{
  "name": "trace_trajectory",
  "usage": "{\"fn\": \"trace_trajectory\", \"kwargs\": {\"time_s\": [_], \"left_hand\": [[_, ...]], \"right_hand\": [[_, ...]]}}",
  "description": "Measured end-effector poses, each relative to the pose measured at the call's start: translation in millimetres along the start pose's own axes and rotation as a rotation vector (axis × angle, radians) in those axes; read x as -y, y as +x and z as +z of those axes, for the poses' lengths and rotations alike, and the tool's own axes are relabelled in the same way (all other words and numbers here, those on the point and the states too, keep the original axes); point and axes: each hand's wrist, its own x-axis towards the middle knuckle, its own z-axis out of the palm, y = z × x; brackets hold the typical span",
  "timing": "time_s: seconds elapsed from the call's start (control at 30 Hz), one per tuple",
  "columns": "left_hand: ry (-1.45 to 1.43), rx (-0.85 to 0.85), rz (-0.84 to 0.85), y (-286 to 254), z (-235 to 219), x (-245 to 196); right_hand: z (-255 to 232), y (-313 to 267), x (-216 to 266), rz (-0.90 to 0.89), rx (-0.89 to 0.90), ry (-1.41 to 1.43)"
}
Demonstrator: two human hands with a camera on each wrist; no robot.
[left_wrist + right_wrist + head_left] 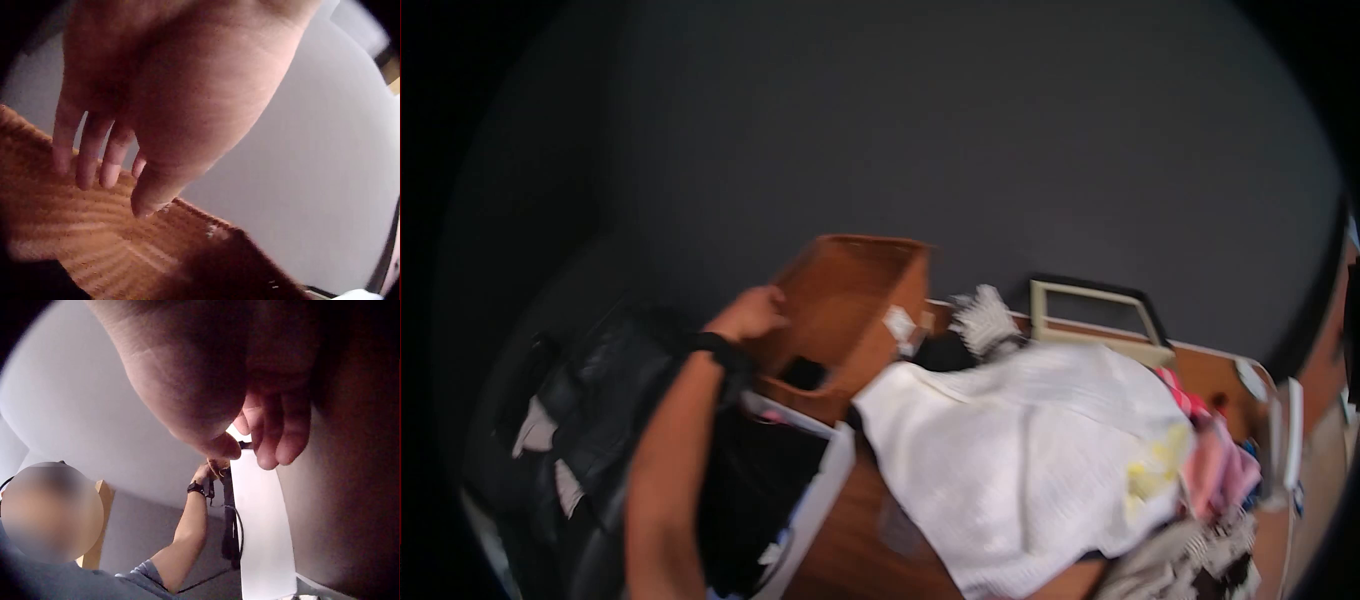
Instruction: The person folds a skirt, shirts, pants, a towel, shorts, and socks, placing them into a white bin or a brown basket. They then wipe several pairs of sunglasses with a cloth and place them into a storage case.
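My left hand [752,315] is at the left rim of a brown woven basket [862,345]. In the left wrist view the fingers [90,156] hang fairly straight, and their tips and the thumb overlap the inside of the basket [125,244] just past its rim. A small black thing [803,373] lies at the basket's bottom. My right hand is outside the head view. Its own wrist view shows the right hand [219,394] with loosely bent fingers and nothing seen in its grasp, in front of a white panel [265,525].
Right of the basket lies a white cloth [1020,430] with a yellow patch. Behind it stand a picture frame [1100,310] and a grey-white bundle [985,320]. Pink cloth [1215,465] is at the right. A white-edged box [825,490] of black cloth and a black bag [620,390] sit left.
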Motion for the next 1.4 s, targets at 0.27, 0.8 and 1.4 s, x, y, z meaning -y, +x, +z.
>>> {"fn": "trace_trajectory", "kwargs": {"time_s": [0.27, 0.8, 1.4], "left_hand": [[-0.45, 0.184, 0.361, -103.1, 35.1, -200.7], [-0.328, 0.02, 0.761, -156.9, 200.4, -324.3], [-0.786, -0.593, 0.635, -68.0, 62.5, -361.4]], "right_hand": [[-0.2, 5.2, -3.5, 0.01, 0.017, -0.096], [-94.1, -120.6, 88.1, -0.004, -0.454, -1.019], [-123.2, -7.9, 89.5, -0.101, -0.57, -1.521]]}}
